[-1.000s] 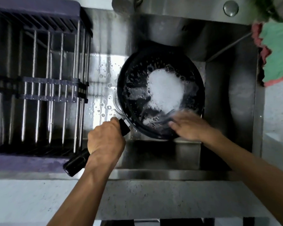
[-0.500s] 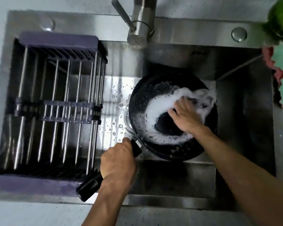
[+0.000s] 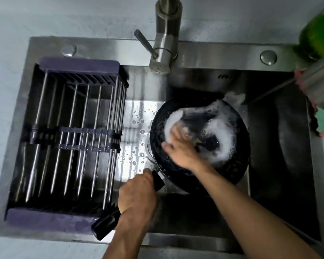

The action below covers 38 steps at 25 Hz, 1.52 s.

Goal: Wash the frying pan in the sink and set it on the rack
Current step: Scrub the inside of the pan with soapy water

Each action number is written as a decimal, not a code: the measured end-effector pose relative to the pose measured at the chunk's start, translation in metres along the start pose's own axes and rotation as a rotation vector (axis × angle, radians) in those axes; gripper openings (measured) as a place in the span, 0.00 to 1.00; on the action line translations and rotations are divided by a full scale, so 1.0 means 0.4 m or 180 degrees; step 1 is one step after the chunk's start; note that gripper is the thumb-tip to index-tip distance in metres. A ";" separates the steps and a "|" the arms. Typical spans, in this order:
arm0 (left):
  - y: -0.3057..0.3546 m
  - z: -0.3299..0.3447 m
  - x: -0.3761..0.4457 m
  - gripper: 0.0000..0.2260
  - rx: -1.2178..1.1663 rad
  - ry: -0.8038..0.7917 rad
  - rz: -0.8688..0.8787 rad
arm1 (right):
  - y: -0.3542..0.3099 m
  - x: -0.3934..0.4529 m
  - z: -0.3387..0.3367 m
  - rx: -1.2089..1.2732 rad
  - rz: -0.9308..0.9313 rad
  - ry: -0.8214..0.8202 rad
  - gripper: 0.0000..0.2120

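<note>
- Pan (image 3: pixel 230 165): black, sits tilted in the sink (image 3: pixel 281 146), right of the rack (image 3: pixel 67 139). Inside is coated in white suds (image 3: pixel 221 135).
- Left hand (image 3: pixel 137 195): clenched round the handle (image 3: pixel 108 223), near the pan end; the handle's butt sticks out below the wrist, over the sink's front edge.
- Right hand (image 3: pixel 180 146): inside the pan, fingers pressed on the soapy floor. Motion blur; cannot tell whether it holds a sponge or cloth.
- Tap (image 3: pixel 165 43): spout over the sink just behind the pan. No clear stream visible.
- Judgement, handling: rigid metal, so no give under scrubbing. Probably moderately heavy, with weight out at the bowl, so a one-hand hold on the handle will want to twist downward.
- Judgement, slip: suds and water on rim and interior make those parts poor holds. The handle looks dry-ish and is the sound grip; choke up close to the bowl for control.
- Judgement, risk: wet hand plus soap could let the handle rotate when lifting towards the rack. Rinse first, support the rim with the right hand.
- Not fragile, though the coating may scratch on the rack's bars.
</note>
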<state>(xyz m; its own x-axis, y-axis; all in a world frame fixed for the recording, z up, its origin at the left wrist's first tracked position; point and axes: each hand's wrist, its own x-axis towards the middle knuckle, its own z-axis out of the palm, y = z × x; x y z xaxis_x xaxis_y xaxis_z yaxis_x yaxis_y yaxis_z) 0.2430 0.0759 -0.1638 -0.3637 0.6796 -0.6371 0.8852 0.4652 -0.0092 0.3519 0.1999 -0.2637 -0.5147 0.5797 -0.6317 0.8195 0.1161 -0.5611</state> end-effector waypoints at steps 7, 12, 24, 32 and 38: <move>-0.006 0.000 0.001 0.11 0.0035 -0.0003 0.0067 | 0.146 -0.001 -0.080 -0.0049 0.0934 0.0488 0.32; -0.003 -0.002 0.003 0.12 0.0067 -0.0072 0.0010 | 0.054 -0.098 0.036 0.0706 -0.0773 -0.0679 0.26; -0.005 0.007 -0.001 0.13 0.0152 -0.0069 0.0082 | 0.127 -0.006 -0.089 -0.0554 0.0635 0.0294 0.25; -0.007 0.013 0.005 0.13 0.0186 -0.0051 0.0071 | 0.013 -0.005 -0.036 0.0409 -0.0632 -0.0319 0.30; -0.005 0.009 0.002 0.12 0.0227 -0.0089 0.0088 | 0.091 -0.162 0.025 -0.0365 0.1024 -0.0160 0.34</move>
<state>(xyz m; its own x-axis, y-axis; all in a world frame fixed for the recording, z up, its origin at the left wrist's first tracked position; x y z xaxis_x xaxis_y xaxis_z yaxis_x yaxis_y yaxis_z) 0.2420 0.0734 -0.1670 -0.3314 0.6752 -0.6590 0.9136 0.4040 -0.0456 0.4127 0.1586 -0.2487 -0.2346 0.5613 -0.7937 0.9634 0.0254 -0.2668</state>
